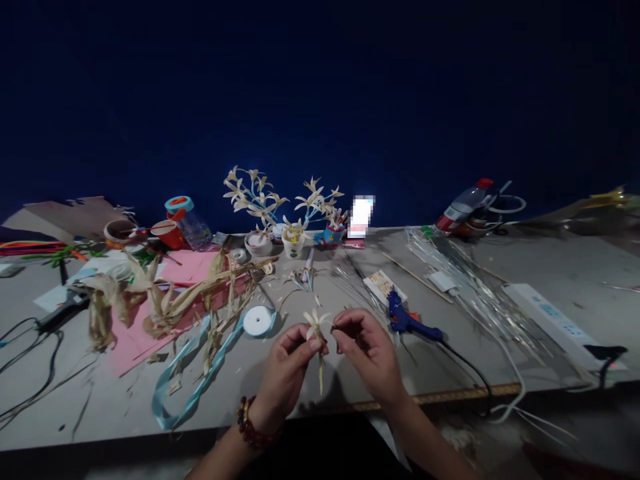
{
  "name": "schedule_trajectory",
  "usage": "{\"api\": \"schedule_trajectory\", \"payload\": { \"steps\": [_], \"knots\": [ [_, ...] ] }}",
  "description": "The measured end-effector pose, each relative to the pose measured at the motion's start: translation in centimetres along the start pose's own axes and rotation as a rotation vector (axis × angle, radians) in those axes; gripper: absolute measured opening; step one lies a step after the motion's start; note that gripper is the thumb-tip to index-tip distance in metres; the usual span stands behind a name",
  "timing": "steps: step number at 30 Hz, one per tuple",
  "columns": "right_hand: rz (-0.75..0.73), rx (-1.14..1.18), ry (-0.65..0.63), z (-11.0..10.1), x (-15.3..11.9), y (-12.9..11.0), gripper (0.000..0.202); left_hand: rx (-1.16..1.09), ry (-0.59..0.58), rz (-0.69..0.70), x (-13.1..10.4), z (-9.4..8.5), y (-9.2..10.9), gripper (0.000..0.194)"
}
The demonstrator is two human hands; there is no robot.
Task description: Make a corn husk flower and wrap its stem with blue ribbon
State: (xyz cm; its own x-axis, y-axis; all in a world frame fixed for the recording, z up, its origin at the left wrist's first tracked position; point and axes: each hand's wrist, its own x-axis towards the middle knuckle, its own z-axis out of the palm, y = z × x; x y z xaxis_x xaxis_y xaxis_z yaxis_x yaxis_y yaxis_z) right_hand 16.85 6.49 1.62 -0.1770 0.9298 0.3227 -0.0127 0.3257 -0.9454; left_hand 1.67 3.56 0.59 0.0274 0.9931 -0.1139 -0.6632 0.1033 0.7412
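Pale flower [316, 321] sits near the table's front edge, straight ahead of the person and upright, its petals spread toward 12 o'clock and its thin stalk [321, 377] pointing down to 6 o'clock. At its 7 o'clock the left hand [287, 363] pinches it just under the petals, thumb and fingers closed on the base. From 4 o'clock the right hand [367, 353] comes in just beside it, thumb and fingertips curled close together; whether they grip some small piece I cannot tell, and a narrow gap seems to part them from the petals. The step in hand looks like shaping or finishing the flower's base while the left hand steadies it. My judgement is that the next move calls for a light touch from the right fingertips, with the left pinch kept firm but gentle, since the petals look thin and easily creased. Around the flower, a blue glue gun [407, 321] lies at 3 o'clock, a ribbon spool [258, 321] at 9 o'clock with dried husks [160, 307] farther out, and a white cup [293, 251] stands between 11 and 12.
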Motion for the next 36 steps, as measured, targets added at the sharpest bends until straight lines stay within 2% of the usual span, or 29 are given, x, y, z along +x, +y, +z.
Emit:
{"api": "schedule_trajectory", "payload": {
  "steps": [3,7,9,14,18,31,34,36],
  "knots": [
    [-0.008,-0.008,-0.028,0.4,-0.1,-0.2,0.005,-0.004,0.001,-0.003,0.0,0.0,0.1,0.019],
    [-0.16,-0.035,-0.012,0.6,0.0,-0.5,0.008,-0.009,0.013,0.006,-0.1,-0.3,0.0,0.018],
    [-0.188,-0.055,-0.015,0.7,-0.1,-0.6,0.009,-0.01,0.012,0.009,-0.1,-0.5,-0.1,0.016],
    [-0.162,-0.085,-0.006,0.8,-0.2,-0.5,0.009,-0.016,0.01,0.002,0.1,-0.5,-0.3,0.015],
    [-0.138,-0.125,-0.053,0.9,-0.1,-0.4,0.015,-0.022,0.029,0.004,0.1,-0.4,-0.3,0.018],
    [-0.281,-0.302,-0.056,1.0,0.3,-0.8,0.011,0.015,0.037,0.013,0.0,-0.4,-0.4,0.019],
    [-0.237,-0.29,-0.055,1.0,0.0,-0.5,0.01,0.028,0.027,0.023,0.1,-0.2,-0.2,0.019],
    [-0.184,-0.223,-0.018,1.0,-0.2,-0.3,0.017,0.052,0.027,0.026,0.1,-0.1,-0.2,0.02]
  ]
}}
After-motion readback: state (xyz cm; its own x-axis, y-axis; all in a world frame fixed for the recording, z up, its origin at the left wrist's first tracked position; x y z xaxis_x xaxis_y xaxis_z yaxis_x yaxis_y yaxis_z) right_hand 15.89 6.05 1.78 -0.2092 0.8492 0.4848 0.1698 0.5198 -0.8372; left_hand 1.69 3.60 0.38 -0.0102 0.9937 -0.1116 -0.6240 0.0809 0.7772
